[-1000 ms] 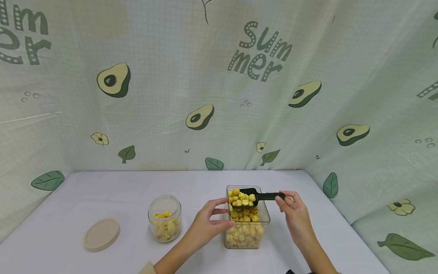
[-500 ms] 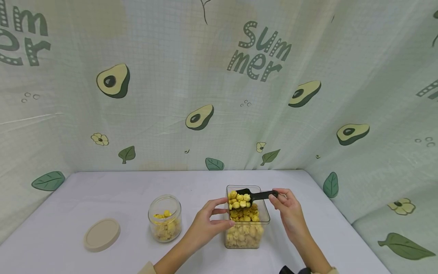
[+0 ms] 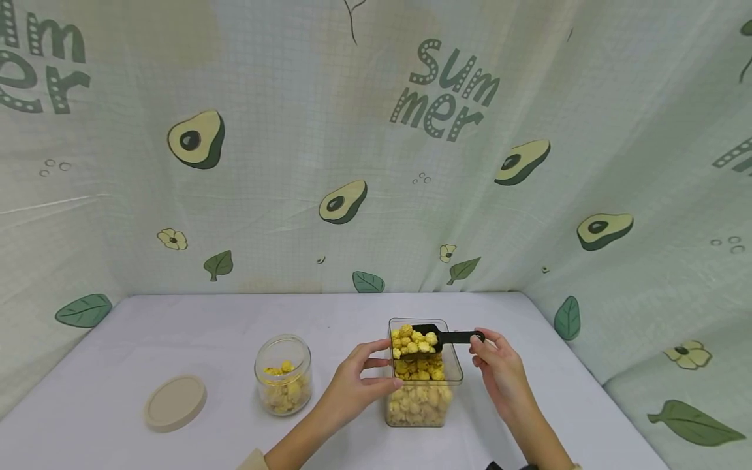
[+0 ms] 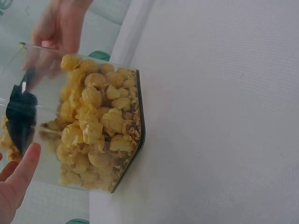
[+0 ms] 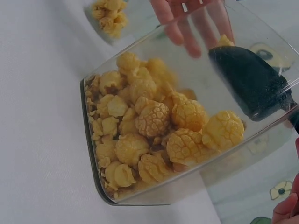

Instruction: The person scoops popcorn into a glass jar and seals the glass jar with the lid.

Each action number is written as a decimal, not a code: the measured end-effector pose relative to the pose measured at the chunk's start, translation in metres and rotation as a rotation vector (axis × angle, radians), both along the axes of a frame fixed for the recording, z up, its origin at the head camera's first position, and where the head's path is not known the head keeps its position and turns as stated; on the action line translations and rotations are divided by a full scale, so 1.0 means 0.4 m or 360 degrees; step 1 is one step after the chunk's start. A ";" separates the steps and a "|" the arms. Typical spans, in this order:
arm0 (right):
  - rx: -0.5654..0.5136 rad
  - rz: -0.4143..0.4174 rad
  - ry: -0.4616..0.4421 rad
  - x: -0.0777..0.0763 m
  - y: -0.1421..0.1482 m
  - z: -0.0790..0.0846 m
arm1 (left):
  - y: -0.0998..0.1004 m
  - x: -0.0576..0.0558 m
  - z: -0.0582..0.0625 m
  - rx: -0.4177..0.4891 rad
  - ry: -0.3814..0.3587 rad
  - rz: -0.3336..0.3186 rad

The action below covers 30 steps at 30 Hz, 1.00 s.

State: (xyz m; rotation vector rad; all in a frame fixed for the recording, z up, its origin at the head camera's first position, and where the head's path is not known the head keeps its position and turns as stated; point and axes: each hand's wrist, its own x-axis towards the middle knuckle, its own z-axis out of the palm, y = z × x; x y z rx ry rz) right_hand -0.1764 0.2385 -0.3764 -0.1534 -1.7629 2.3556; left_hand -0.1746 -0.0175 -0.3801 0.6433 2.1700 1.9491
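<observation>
My right hand (image 3: pixel 499 369) pinches the end of a black scoop's (image 3: pixel 452 337) handle, to the right of a clear square container (image 3: pixel 429 383). The scoop's bowl is heaped with yellow popcorn (image 3: pixel 414 341) and sits within the container's mouth, above more popcorn (image 3: pixel 418 401). My left hand (image 3: pixel 358 380) rests on the container's left side, thumb by the near corner and fingers fairly straight against the wall. Through the clear wall, the right wrist view shows the dark scoop bowl (image 5: pixel 247 79) above the popcorn pile (image 5: pixel 154 126).
Left of the container stands a round glass jar (image 3: pixel 267 356), uncovered and partly filled with popcorn. A beige round lid (image 3: pixel 175 403) lies farther left on the white tabletop (image 3: pixel 329 320). A printed curtain (image 3: pixel 264 143) hangs behind the table.
The loaded scoop dipped to the left half a second ago, then came back right and levelled out, with the right hand moving along. The left hand and container have stayed put.
</observation>
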 end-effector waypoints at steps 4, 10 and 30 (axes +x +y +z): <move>-0.0005 0.0019 0.0014 0.003 -0.001 0.002 | 0.001 0.000 -0.001 0.0012 -0.0003 -0.0005; -0.0015 0.0031 0.0016 0.007 -0.002 0.007 | 0.000 0.000 -0.002 0.0013 0.0009 -0.0007; -0.0269 0.0131 0.0072 0.015 0.022 0.022 | -0.001 0.000 -0.001 -0.0003 -0.0008 0.0011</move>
